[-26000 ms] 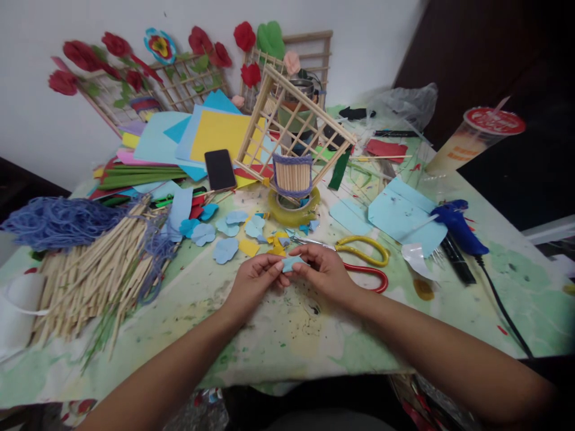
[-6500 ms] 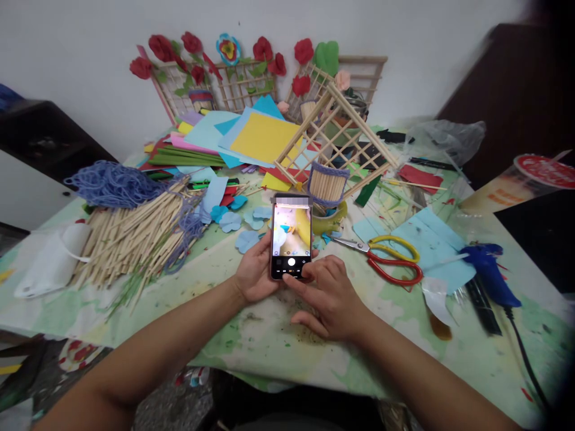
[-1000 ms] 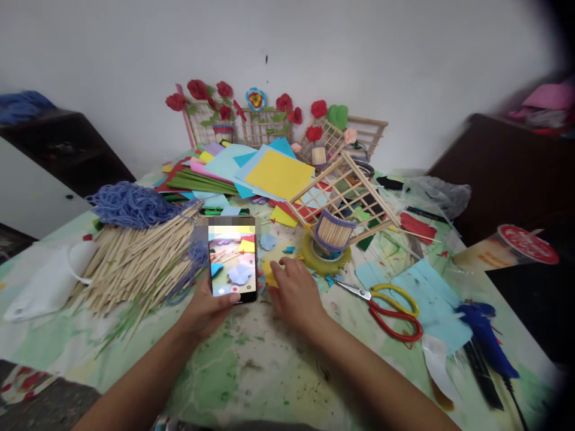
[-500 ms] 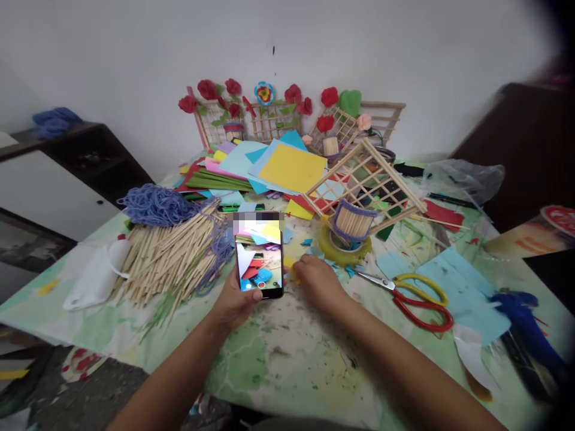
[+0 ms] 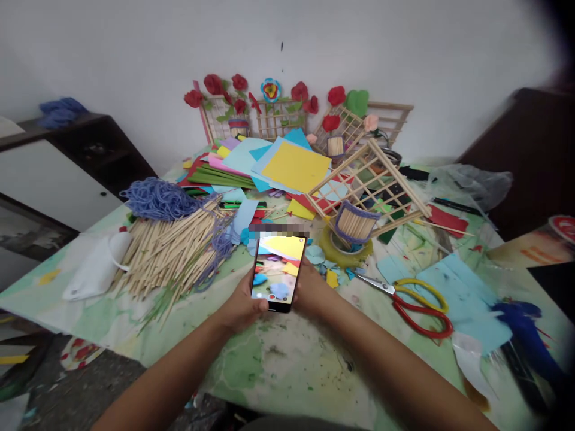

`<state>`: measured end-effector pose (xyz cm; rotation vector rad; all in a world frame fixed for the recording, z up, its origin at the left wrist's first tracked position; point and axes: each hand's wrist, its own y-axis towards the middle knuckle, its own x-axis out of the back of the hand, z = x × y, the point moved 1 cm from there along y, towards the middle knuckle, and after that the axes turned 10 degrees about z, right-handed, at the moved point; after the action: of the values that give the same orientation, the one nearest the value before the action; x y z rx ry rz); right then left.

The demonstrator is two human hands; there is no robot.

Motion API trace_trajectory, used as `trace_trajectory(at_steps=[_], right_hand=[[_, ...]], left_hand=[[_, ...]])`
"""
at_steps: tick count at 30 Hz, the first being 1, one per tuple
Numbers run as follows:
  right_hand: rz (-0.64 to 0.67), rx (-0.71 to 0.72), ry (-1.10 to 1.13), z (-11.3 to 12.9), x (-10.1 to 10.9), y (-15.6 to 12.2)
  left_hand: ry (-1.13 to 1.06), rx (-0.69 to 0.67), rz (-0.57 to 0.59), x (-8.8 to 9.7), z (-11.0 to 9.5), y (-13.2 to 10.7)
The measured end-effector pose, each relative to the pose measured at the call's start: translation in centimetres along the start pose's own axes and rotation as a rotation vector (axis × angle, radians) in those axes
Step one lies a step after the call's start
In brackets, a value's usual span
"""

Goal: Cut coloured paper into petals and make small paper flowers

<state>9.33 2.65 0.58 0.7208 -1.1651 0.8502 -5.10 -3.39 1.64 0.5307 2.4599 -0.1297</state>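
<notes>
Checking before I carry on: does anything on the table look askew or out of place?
Yes: the wooden-stick lattice stands askew, its frame running diagonally above the yellow tape roll. Paper scraps also lie loose beside the roll, untidy but likely just offcuts. The phone in the left hand hides part of the table.

This is a handicraft corner in a room; whether home or workshop is unclear. The surface [image 5: 296,371] carries wooden sticks [image 5: 166,251] and blue yarn [image 5: 159,197] at left, coloured paper sheets [image 5: 296,166] farther back, and scissors [image 5: 392,290] and a glue gun [image 5: 521,326] at right. Paper flowers [image 5: 271,90] on wooden lattices [image 5: 368,191] line the far wall [image 5: 251,36], and a cabinet [image 5: 58,173] stands left.
</notes>
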Motion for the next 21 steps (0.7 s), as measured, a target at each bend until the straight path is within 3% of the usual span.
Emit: trace_trajectory(at_steps=[8, 14, 18, 21], right_hand=[[-0.024, -0.082, -0.036, -1.8, 0.9, -3.2], [-0.172, -0.127, -0.084, -2.0, -0.1, -5.5], [-0.228, -0.421, -0.120, -2.3, -0.4, -6.2], [-0.177, -0.514, -0.123, -1.8, -0.7, -6.2]], left_hand=[[-0.004, 0.063, 0.072, -0.7, 0.6, 0.7], [-0.081, 0.065, 0.035, -1.0, 1.4, 2.7], [-0.097, 0.077, 0.060, -1.2, 1.0, 3.5], [-0.083, 0.049, 0.030, -0.7, 0.5, 3.0]])
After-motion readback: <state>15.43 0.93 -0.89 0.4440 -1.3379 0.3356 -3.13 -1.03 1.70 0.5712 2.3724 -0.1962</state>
